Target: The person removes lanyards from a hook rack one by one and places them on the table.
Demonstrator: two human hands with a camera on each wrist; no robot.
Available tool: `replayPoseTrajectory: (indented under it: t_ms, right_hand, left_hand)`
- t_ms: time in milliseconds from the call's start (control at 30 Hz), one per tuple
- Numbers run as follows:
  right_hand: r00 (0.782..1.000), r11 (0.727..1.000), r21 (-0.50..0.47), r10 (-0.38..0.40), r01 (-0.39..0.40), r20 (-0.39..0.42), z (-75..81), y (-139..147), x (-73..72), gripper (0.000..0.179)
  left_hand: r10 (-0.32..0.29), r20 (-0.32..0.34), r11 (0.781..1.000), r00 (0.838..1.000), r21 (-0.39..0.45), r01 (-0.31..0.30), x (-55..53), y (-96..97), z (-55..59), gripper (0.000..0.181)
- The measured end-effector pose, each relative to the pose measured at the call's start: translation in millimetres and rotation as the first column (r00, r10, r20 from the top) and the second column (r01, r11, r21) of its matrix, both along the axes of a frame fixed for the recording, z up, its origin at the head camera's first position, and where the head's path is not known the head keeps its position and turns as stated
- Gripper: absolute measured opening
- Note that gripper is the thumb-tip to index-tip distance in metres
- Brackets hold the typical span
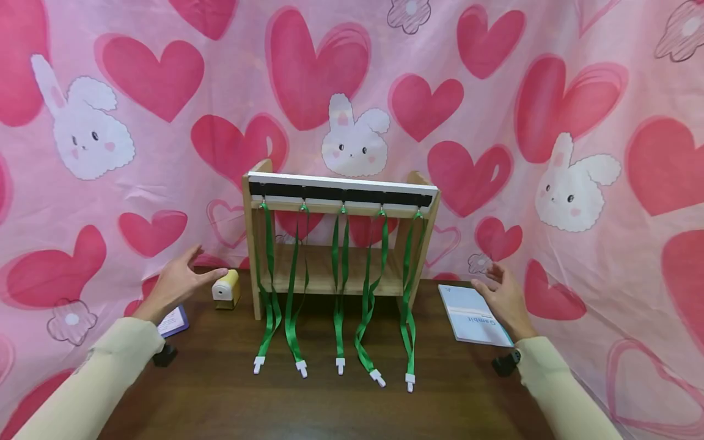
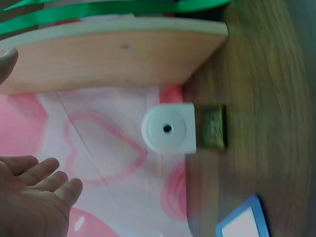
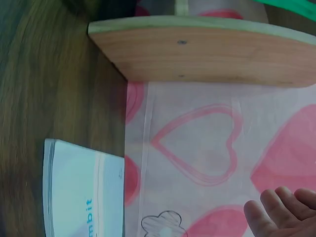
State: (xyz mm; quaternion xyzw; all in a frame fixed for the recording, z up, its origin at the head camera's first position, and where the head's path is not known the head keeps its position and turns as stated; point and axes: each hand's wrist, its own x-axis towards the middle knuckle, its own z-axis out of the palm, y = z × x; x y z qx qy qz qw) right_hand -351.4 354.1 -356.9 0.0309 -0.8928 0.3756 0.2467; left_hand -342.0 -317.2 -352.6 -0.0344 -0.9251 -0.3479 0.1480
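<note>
Yellow pencil sharpener with a white holed front (image 1: 223, 289) is standing on the brown wood-grain table (image 1: 275, 409), left of the pale wooden rack (image 1: 321, 269); the light-blue "Gambit" booklet (image 1: 472, 321) is lying right. Your left hand (image 1: 178, 281) and right hand (image 1: 504, 302) are hovering nearby, fingers released, grasping nothing.

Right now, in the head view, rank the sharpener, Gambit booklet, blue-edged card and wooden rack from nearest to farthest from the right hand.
From the right hand:
1. Gambit booklet, right of the rack
2. Wooden rack, in the middle
3. Sharpener, left of the rack
4. Blue-edged card, farthest left
</note>
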Motion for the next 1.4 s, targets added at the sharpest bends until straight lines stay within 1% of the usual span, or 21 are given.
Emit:
replayPoseTrajectory:
  t_ms: [167, 233, 333, 433, 533, 633, 767, 867, 1033, 1200, 1333, 1400]
  right_hand:
    - [0.999, 0.997, -0.081, 0.005, -0.002, 0.032, 2.2, -5, 0.9, 0.081]
    - [0.999, 0.992, -0.125, 0.012, -0.006, 0.050, 4.0, -5, 0.1, 0.080]
    - [0.998, 0.985, -0.171, 0.016, -0.005, 0.066, 6.8, -5, -1.4, 0.079]
    - [0.998, 0.981, -0.194, 0.016, -0.004, 0.063, 8.0, -5, -2.7, 0.078]
    - [0.998, 0.977, -0.211, 0.023, -0.010, 0.057, 8.0, -4, -3.5, 0.076]
    - [0.998, 0.975, -0.220, 0.018, -0.004, 0.062, 7.9, -5, -3.8, 0.074]
    - [0.998, 0.972, -0.236, 0.007, 0.008, 0.062, 9.8, -6, -5.0, 0.074]
    - [0.998, 0.968, -0.252, 0.007, 0.008, 0.058, 11.2, -8, -5.7, 0.073]
    - [0.999, 0.966, -0.258, -0.005, 0.018, 0.052, 14.7, -12, -5.9, 0.071]
    - [0.999, 0.961, -0.277, -0.007, 0.018, 0.040, 19.4, -16, -4.8, 0.069]
    - [1.000, 0.951, -0.310, 0.011, -0.006, 0.014, 24.6, -23, -2.7, 0.068]
    - [0.999, 0.948, -0.317, 0.026, -0.032, -0.023, 28.5, -28, -3.3, 0.066]
  left_hand:
    - [-0.034, 0.033, 0.998, 0.999, 0.052, 0.032, 0.2, 10.0, 3.4, 0.109]
    - [-0.046, 0.036, 0.997, 0.998, 0.070, 0.044, 0.1, 14.3, 5.8, 0.108]
    - [-0.064, 0.023, 0.993, 0.998, 0.105, 0.061, -1.0, 20.7, 9.8, 0.104]
    - [-0.086, 0.016, 0.983, 0.996, 0.167, 0.082, -3.3, 27.0, 13.8, 0.101]
    - [-0.112, 0.009, 0.966, 0.994, 0.235, 0.106, -6.4, 33.7, 17.5, 0.099]
    - [-0.125, 0.004, 0.955, 0.992, 0.271, 0.119, -9.7, 40.8, 20.9, 0.097]
    - [-0.113, -0.011, 0.956, 0.994, 0.271, 0.112, -13.2, 50.8, 25.8, 0.094]
    - [-0.092, -0.031, 0.961, 0.995, 0.260, 0.097, -15.2, 57.6, 28.2, 0.090]
    - [-0.066, -0.046, 0.959, 0.997, 0.273, 0.076, -21.1, 63.4, 28.8, 0.087]
    - [-0.055, -0.038, 0.956, 0.998, 0.288, 0.064, -27.8, 67.6, 28.8, 0.087]
    - [-0.041, -0.033, 0.961, 0.999, 0.272, 0.048, -31.2, 72.5, 30.0, 0.084]
    - [-0.034, -0.039, 0.964, 0.999, 0.264, 0.043, -32.7, 74.7, 31.4, 0.084]
